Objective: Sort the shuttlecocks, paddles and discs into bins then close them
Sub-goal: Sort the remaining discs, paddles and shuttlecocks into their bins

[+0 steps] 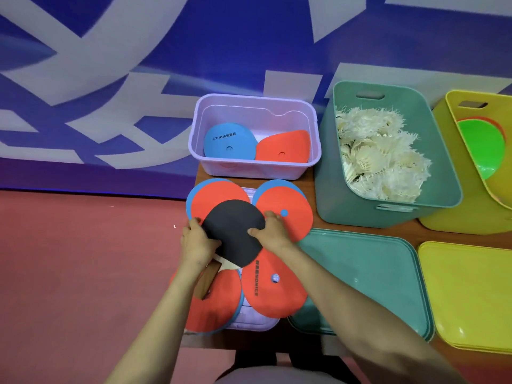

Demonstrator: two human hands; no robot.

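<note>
Your left hand (198,242) and right hand (273,231) both grip the round black-faced wooden-handled paddle (235,231) just in front of the lilac plastic bin (257,169).

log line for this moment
left hand: holds black paddle | right hand: holds it too | below: red discs | lilac bin: open | teal bin: shuttlecocks

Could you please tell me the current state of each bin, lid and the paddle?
Purple bin: open, blue disc, red disc inside.
Teal bin: open, full of shuttlecocks.
Yellow bin: open, green disc inside.
Teal lid: off, lying flat.
Yellow lid: off, lying flat.
Paddle: gripped by left hand and right hand.
</note>
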